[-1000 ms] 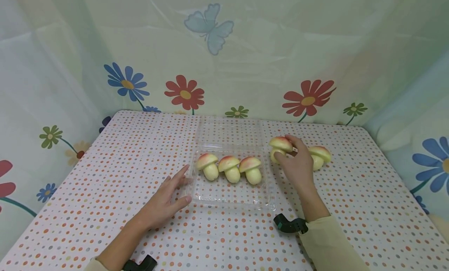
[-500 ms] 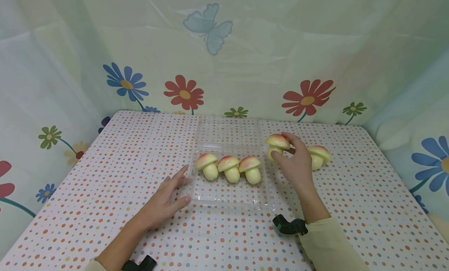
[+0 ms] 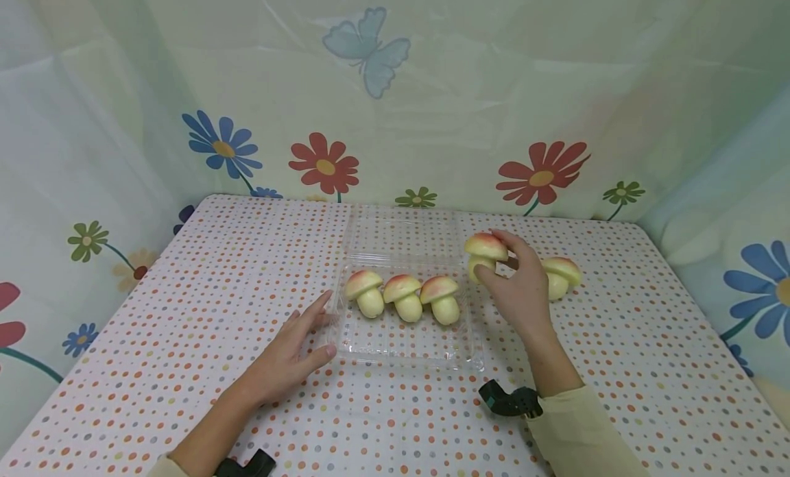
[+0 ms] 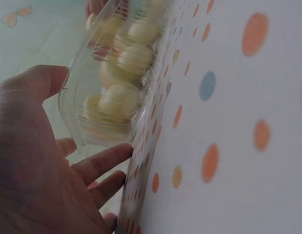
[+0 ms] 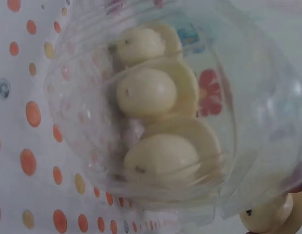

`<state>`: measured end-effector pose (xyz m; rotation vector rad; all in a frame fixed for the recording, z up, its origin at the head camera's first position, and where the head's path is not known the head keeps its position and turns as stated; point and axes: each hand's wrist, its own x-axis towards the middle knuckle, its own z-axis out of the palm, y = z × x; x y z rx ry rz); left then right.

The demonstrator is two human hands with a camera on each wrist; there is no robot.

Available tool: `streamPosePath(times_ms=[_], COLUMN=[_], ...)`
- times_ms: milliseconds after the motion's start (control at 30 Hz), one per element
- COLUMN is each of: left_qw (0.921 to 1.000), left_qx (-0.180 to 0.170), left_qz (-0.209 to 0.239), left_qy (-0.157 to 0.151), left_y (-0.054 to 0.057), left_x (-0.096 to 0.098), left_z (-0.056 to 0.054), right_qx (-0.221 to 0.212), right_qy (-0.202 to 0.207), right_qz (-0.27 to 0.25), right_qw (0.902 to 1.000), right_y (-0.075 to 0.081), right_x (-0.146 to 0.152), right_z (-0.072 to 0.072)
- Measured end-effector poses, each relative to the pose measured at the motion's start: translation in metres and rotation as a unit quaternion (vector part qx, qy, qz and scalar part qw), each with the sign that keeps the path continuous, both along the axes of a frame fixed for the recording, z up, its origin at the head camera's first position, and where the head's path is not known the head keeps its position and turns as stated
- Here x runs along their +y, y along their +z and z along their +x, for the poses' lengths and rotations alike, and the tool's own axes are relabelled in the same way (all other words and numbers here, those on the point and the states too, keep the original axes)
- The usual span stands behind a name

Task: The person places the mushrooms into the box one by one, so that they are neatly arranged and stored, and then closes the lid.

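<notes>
A clear plastic clamshell box [image 3: 395,347] lies on the table with its lid folded back. Three toy mushrooms with yellow stems and reddish caps stand side by side in it; the middle mushroom [image 3: 404,299] leans slightly. My left hand [image 3: 286,357] rests by the box's left side, fingers extended; in the left wrist view its thumb [image 4: 53,78] touches the rim. Between thumb and fingers, my right hand [image 3: 518,285] pinches another toy mushroom [image 3: 484,247], held upright just right of the box. Part of that mushroom's stem is hidden behind the thumb.
One more toy mushroom [image 3: 561,277] lies tilted behind the right hand, to its right. The transparent lid [image 3: 404,230] spreads toward the table's back edge. A dotted cloth [image 3: 382,422] covers the table, and a flowered curtain [image 3: 444,107] hangs round the back and sides.
My right hand has shifted slightly left and upward in the head view, carrying the pinched toy mushroom. The left hand and the box have stayed in place.
</notes>
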<state>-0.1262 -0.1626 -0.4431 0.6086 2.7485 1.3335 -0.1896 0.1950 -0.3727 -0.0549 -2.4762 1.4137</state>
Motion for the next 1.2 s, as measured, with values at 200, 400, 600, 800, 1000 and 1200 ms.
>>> streamPosePath(times_ms=[200,400,600,800,1000,1200], left_qw=[1.0,1.0,1.0,1.0,1.0,1.0], left_qx=[0.001,0.001,-0.002,-0.003,0.004,0.002], left_qz=[0.001,-0.001,-0.004,-0.004,-0.005,-0.006], left_qy=[-0.001,-0.001,0.002,0.001,-0.001,0.0], left_y=[0.001,0.0,0.001,0.002,0.001,0.001], left_x=[0.0,0.001,0.0,0.0,0.001,0.0], left_z=[0.0,0.0,0.0,0.001,0.0,0.0], right_qx=[0.012,0.015,0.035,0.036,0.039,0.039], right_qy=[0.016,0.027,0.032,0.037,0.049,0.059], right_qz=[-0.006,-0.003,0.005,0.014,0.017,0.022], right_qw=[0.9998,0.9995,0.9988,0.9986,0.9979,0.9973], right_y=[0.006,0.009,0.008,0.008,0.01,0.008], right_x=[-0.006,-0.012,-0.015,-0.018,-0.024,-0.03], right_z=[0.004,0.007,0.008,0.011,0.012,0.013])
